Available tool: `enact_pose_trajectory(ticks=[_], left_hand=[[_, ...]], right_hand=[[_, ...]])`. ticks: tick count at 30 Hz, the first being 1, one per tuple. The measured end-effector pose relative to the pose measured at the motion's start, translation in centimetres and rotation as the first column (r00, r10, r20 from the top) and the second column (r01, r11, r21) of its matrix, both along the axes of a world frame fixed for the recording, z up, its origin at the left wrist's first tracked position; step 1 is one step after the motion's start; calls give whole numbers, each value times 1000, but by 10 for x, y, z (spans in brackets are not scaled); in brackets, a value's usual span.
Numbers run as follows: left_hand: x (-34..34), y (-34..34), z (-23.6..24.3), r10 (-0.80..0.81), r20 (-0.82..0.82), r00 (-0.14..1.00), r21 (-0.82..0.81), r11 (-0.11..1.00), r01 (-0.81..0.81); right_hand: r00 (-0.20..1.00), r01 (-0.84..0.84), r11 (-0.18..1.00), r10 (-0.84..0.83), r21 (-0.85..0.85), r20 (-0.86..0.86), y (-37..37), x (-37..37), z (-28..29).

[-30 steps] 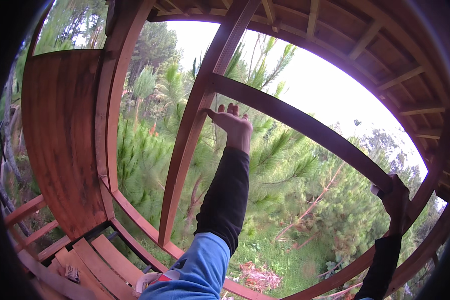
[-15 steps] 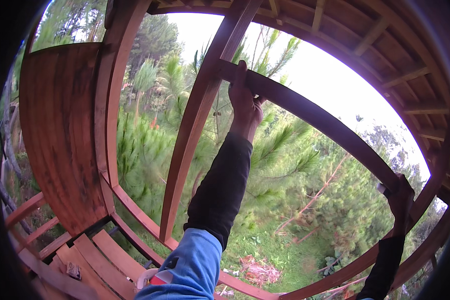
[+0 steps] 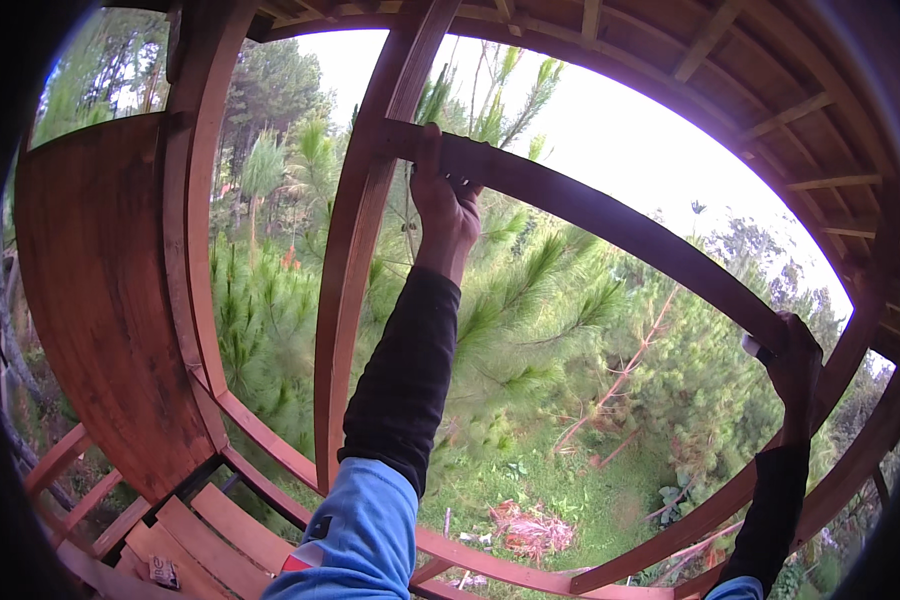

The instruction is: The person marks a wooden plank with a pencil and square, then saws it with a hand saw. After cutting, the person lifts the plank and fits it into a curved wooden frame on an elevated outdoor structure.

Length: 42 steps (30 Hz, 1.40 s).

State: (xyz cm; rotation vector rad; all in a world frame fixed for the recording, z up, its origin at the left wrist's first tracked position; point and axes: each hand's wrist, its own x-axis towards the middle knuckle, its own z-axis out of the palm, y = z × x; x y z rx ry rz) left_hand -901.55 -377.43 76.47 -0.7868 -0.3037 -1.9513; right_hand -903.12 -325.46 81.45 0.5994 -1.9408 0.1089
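Both arms are raised to a dark wooden board point(image 3: 590, 215) that spans the opening at a slant, higher at its left end. My left hand point(image 3: 444, 208) grips it from below near that end, one finger lying up across its face. That end meets an upright wooden post point(image 3: 355, 230); whether it is fixed there I cannot tell. At the lower right end my right hand point(image 3: 796, 365) is closed around the board, beside a slanting post point(image 3: 855, 345). A small white-tipped object point(image 3: 756, 346) shows by the right fingers; its kind is unclear.
A brown plank panel point(image 3: 100, 300) fills part of the frame at left. Loose planks point(image 3: 215, 535) lie low at left with a small printed packet point(image 3: 163, 572). A lower rail point(image 3: 500, 570) crosses below. Overhead are roof rafters point(image 3: 710, 45); pine trees and grass lie beyond.
The view has shifted, so the posts, panel and left hand appear farther left. Both hands keep their grip on the board, which stays in about the same place against the posts.
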Motion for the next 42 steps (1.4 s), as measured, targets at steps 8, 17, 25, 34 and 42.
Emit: enact_pose_trajectory(ticks=[8,17,25,34,42], left_hand=[[15,82,-6,-15,284,959,-92,995,43],[-39,152,2,-174,161,971,-209,956,206],[-53,139,-3,-183,94,979,-251,947,201],[-51,154,-4,-136,122,983,-228,960,161],[-47,141,-1,-169,129,977,-285,938,199]], right_hand=[[984,-70,992,86,107,-154,25,-29,4],[959,-17,994,47,109,-281,43,-47,1],[984,32,987,-3,159,-179,46,-42,0],[723,-651,706,463,-280,-513,62,10,-74],[398,-505,27,894,-863,-205,82,-18,-229]])
